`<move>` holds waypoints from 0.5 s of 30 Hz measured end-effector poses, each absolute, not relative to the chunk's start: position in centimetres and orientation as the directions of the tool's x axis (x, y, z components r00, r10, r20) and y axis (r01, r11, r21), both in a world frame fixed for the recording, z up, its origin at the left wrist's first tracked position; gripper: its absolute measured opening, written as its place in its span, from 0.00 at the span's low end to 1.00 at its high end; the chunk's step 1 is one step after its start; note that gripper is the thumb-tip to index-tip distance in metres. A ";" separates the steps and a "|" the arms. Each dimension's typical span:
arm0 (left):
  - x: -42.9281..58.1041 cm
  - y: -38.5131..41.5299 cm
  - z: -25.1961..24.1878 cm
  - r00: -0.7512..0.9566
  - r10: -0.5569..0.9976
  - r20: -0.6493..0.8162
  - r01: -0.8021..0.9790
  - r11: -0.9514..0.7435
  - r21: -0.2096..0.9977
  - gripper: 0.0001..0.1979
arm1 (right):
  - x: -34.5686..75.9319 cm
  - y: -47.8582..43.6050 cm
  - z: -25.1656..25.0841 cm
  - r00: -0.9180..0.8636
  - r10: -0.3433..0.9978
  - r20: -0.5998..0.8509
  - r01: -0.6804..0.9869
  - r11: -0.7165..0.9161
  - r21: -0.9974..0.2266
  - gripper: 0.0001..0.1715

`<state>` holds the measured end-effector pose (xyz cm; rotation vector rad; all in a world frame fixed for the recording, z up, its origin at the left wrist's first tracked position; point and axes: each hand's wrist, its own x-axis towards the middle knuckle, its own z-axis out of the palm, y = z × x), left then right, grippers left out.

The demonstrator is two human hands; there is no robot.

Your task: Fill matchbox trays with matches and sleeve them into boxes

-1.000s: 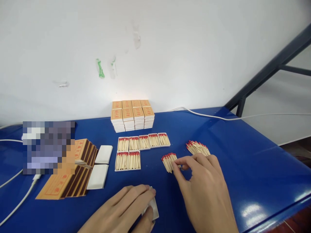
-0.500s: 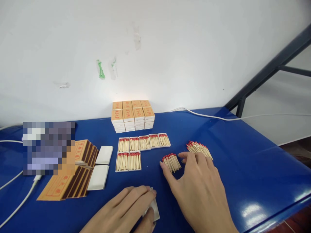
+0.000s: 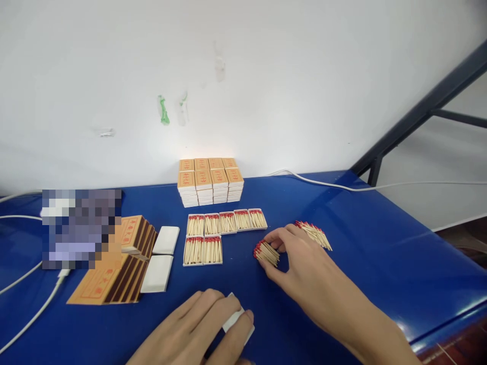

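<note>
My right hand is closed in a pinch around a small bundle of red-tipped matches lying on the blue table. Just beyond that hand lies a second loose pile of matches. My left hand rests near the front edge, its fingers curled over a white empty matchbox tray. Ahead sit several open trays filled with matches in two rows.
A stack of closed orange matchboxes stands by the wall. At the left lie orange box sleeves and two white empty trays. White cables run along the left and back. A dark metal frame rises at right.
My right hand has slid forward and closed thumb and fingers round the small bundle of matches, turning it a little. The left hand has kept its hold on the white tray.
</note>
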<state>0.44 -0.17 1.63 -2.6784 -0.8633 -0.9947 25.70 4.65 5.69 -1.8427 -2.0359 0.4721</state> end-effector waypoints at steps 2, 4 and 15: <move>0.3 -0.1 1.5 0.605 0.456 0.652 0.586 -0.810 0.022 0.21 | 26.1 4.8 6.0 -0.127 0.992 0.007 0.874 0.115 -0.471 0.02; 0.1 0.0 1.7 0.634 0.463 0.619 0.597 -0.802 -0.010 0.21 | 26.4 5.0 6.3 -0.158 0.987 -0.011 0.882 0.137 -0.450 0.01; -0.7 0.0 3.0 0.749 0.506 0.428 0.544 -0.838 0.038 0.19 | 27.8 4.7 6.8 -0.115 0.993 0.027 0.858 0.113 -0.501 0.13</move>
